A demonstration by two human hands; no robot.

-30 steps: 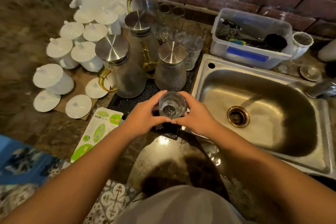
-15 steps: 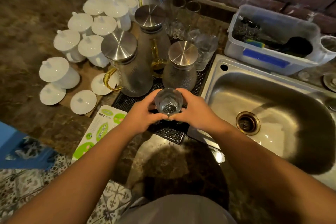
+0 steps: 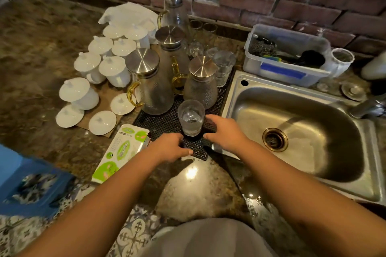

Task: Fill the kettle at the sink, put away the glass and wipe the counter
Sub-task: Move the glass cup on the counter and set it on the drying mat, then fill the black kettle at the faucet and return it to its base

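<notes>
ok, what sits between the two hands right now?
In the head view, the glass stands on the black mat between the left hand and right hand, neither gripping it.

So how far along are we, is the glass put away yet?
Looks done: the glass stands upright on the black mat beside the lidded jugs. In hand: nothing; the left hand and right hand sit open either side of its base, apparently not gripping it. Left: no water runs into the sink, and the counter shows no cloth at work.
</notes>
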